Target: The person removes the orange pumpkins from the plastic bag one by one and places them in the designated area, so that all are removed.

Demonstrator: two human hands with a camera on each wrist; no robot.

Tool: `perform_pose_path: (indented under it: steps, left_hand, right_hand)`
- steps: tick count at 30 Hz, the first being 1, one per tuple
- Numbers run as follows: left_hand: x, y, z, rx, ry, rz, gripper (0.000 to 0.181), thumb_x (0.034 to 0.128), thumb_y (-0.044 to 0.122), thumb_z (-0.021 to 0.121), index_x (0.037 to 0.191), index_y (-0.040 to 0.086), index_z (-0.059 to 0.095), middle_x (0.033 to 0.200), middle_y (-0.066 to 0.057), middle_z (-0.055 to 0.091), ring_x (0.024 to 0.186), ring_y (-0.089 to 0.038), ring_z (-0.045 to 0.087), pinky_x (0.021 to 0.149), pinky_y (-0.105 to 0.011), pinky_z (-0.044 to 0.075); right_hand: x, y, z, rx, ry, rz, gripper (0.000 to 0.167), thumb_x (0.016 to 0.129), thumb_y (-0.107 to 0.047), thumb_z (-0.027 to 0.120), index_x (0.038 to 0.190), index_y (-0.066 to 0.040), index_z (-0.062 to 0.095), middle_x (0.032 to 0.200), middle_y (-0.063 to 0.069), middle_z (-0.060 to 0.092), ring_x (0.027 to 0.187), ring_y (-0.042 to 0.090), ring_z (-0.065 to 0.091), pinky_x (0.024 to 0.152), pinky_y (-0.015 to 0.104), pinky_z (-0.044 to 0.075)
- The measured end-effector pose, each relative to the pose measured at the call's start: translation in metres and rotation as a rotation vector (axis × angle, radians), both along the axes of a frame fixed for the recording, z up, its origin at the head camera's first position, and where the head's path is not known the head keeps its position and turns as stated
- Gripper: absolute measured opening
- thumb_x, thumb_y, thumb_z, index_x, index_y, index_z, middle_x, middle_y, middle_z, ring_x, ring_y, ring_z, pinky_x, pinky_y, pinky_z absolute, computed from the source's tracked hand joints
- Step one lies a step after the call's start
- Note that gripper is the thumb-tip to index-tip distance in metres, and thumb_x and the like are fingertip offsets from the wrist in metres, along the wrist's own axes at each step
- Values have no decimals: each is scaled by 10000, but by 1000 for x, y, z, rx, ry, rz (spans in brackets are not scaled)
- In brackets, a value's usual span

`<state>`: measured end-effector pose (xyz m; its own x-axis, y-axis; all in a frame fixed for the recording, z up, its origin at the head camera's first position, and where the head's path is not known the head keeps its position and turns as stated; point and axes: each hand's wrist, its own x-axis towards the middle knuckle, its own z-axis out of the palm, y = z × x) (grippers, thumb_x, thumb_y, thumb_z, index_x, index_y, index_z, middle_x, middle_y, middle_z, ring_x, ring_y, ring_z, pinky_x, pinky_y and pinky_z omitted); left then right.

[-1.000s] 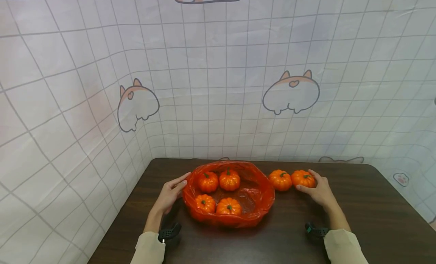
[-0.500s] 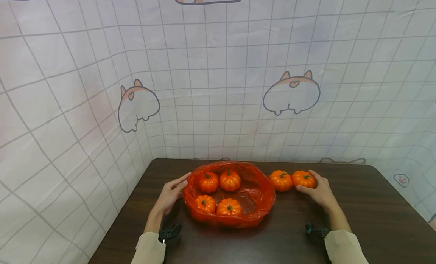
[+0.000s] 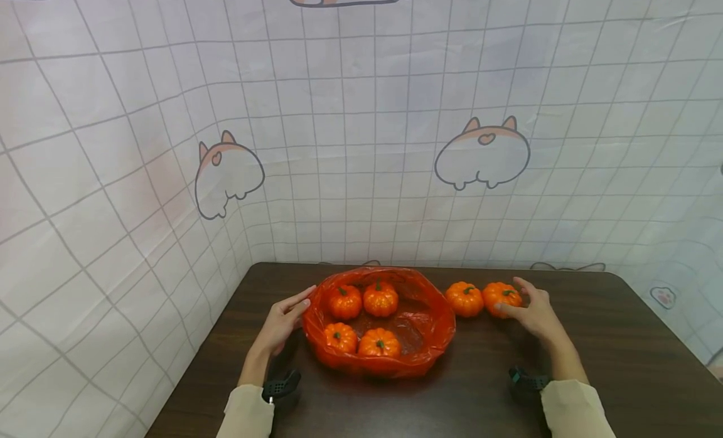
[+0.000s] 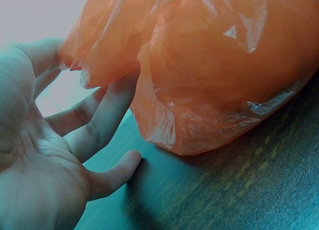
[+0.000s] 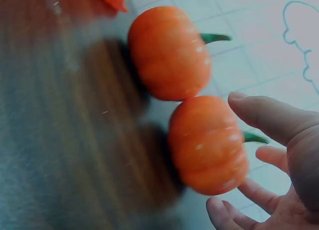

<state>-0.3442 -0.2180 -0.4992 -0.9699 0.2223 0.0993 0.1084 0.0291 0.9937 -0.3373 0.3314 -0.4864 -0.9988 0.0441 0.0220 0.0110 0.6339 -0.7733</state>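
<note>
In the head view, a red plastic bag (image 3: 390,366) stands on the table with its mouth spread wide. Several small orange pumpkins (image 3: 380,343) lie inside it. My left hand (image 3: 280,325) rests against the bag's left rim, fingers extended; in the left wrist view the fingers (image 4: 102,123) touch the orange-looking plastic (image 4: 199,90). Two more pumpkins stand side by side right of the bag: an inner one (image 3: 465,299) and an outer one (image 3: 500,298). Around the outer pumpkin my right hand (image 3: 535,312) is spread, thumb and fingers loosely apart, with gaps visible in the right wrist view.
The dark wooden table (image 3: 429,403) ends at a wall cloth (image 3: 361,224) with a grid and cartoon animals, which also runs along the left side. A black wrist device (image 3: 282,384) sits on the left wrist, and a similar one (image 3: 528,380) on the right.
The right hand has shifted slightly right, its fingers lifting and parting from around the outer pumpkin. The left hand, the bag and the pumpkins look nearly unchanged.
</note>
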Motion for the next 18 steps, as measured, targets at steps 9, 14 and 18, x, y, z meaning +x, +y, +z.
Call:
perform_pose_path:
  steps: [9,14,18]
  left_hand:
    - [0,1,1,3,-6,24,469,1058,231,578,1509,115,522,1576,-130,477,1236,-89,635,963,-300,585]
    - [-1,2,1,2,-8,30,464,1051,241,591,1499,128,538,1568,-116,489,1263,-127,624,963,-311,588]
    - [0,2,1,-2,-14,34,464,1052,241,590,1501,135,537,1572,-113,485,1310,-181,597,979,-322,581]
  right_hand:
    - [11,-10,31,46,72,4,907,961,-454,698,1620,-44,230,1555,376,218,1277,581,268,910,669,420]
    - [15,-23,47,59,126,47,837,971,-417,698,1598,-38,296,1534,360,273,1273,582,320,890,632,458]
    - [19,-36,59,54,150,79,821,966,-428,701,1594,-56,325,1549,351,258,1288,560,304,907,657,449]
